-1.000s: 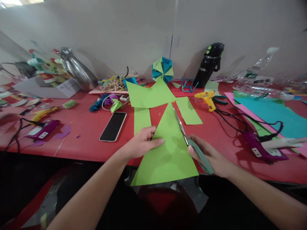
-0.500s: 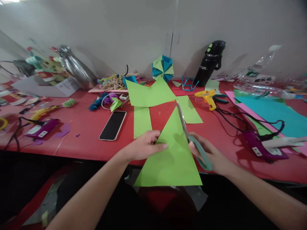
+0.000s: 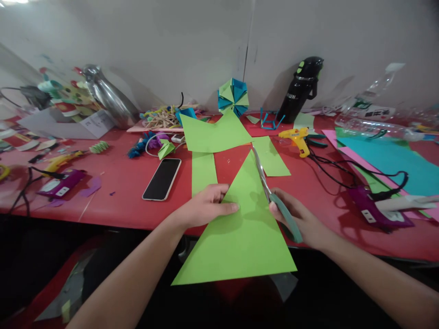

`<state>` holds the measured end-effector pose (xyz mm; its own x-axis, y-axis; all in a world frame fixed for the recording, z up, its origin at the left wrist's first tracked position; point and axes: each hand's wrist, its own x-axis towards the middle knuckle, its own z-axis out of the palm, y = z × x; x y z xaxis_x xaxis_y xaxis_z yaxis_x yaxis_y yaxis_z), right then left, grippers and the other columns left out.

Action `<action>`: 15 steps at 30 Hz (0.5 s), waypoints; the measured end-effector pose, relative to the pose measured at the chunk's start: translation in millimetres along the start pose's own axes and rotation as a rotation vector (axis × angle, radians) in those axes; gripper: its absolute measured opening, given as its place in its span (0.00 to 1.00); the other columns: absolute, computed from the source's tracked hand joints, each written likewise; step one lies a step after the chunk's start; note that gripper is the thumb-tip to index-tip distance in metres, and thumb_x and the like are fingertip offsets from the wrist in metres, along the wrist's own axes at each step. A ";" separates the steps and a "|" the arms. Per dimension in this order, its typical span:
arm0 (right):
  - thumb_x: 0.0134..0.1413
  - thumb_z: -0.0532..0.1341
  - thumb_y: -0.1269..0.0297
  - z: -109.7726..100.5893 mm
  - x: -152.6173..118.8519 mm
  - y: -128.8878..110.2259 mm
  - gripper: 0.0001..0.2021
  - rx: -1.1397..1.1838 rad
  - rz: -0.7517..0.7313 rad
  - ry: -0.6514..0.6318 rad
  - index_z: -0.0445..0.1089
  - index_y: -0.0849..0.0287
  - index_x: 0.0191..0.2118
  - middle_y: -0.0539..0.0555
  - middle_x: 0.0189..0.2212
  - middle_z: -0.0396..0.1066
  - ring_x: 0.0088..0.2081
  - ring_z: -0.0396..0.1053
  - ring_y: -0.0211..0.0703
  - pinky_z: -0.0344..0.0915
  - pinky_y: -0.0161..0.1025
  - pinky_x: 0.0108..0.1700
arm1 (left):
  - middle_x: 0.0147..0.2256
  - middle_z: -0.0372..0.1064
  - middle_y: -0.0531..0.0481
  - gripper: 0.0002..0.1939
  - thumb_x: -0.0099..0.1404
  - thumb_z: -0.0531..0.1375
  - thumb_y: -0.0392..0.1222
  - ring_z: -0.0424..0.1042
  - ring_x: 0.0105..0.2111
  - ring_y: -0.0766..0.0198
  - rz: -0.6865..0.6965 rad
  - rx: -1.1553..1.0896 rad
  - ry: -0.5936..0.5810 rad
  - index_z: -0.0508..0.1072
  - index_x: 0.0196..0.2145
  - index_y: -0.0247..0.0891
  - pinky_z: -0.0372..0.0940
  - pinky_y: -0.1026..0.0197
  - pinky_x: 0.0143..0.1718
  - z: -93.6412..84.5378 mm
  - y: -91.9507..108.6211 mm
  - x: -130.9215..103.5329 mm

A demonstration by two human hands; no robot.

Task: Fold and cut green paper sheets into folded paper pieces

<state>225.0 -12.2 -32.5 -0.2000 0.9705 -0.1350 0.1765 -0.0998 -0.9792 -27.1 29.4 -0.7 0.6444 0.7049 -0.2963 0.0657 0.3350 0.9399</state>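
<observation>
Although the red desk [image 3: 120, 208] carries plenty of craft things, the work gathers at the middle of its near edge, where a roughly triangular green sheet [image 3: 242, 233] points toward 12 o'clock, its broad base hanging past the desk at 6. Taking that sheet as the clock's centre, a large notched offcut [image 3: 216, 135] of the same green lies toward 11 o'clock. At about 9 the left hand [image 3: 211, 206] pinches the sheet, thumb on top and fingers underneath. At 3 the right hand [image 3: 297, 217] is wrapped around the handles of the scissors [image 3: 274, 196], whose blades run along the sheet's right edge up to its tip; how far they are parted is hard to tell. Smaller green pieces rest on the desk: a left strip [image 3: 203, 172] between 10 and 11, partly under the offcut, and a right strip [image 3: 273, 156] at 1. Some cutting therefore looks done, both slanted sides seemingly shaped already; the sheet is whole in the grip, and whether its right edge needs more trimming is unclear.
</observation>
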 end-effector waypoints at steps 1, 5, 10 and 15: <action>0.49 0.68 0.40 0.4 0.2 -0.7 0.19 0.004 0.002 0.003 0.69 0.50 0.35 0.51 0.32 0.67 0.35 0.66 0.46 0.71 0.41 0.39 | 0.41 0.79 0.40 0.16 0.62 0.69 0.45 0.80 0.39 0.55 -0.003 -0.001 -0.007 0.75 0.43 0.33 0.73 0.55 0.41 0.1 -0.3 0.0; 0.49 0.67 0.38 1.7 1.3 -2.1 0.21 0.023 0.012 0.001 0.69 0.50 0.35 0.51 0.30 0.65 0.33 0.64 0.45 0.70 0.41 0.36 | 0.40 0.79 0.42 0.17 0.62 0.69 0.47 0.79 0.39 0.57 -0.011 0.009 -0.029 0.76 0.44 0.33 0.73 0.56 0.40 1.4 -1.7 0.5; 0.48 0.67 0.35 3.3 2.7 -2.2 0.24 0.085 0.042 -0.008 0.67 0.51 0.35 0.49 0.29 0.63 0.30 0.62 0.42 0.68 0.39 0.33 | 0.41 0.79 0.43 0.15 0.64 0.68 0.44 0.80 0.39 0.58 0.002 0.032 -0.061 0.76 0.45 0.33 0.73 0.58 0.41 2.3 -3.9 1.2; 0.45 0.69 0.36 5.4 2.3 -3.9 0.24 0.152 0.078 -0.012 0.68 0.51 0.35 0.48 0.28 0.64 0.30 0.62 0.40 0.67 0.38 0.34 | 0.43 0.79 0.43 0.14 0.66 0.66 0.43 0.80 0.42 0.58 -0.001 0.058 -0.083 0.75 0.48 0.35 0.74 0.57 0.43 1.3 -6.3 1.8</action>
<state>218.6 -10.8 -29.9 -0.2027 0.9560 -0.2120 0.0439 -0.2074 -0.9773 -25.3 27.8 -6.9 0.7047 0.6498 -0.2848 0.1090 0.2976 0.9485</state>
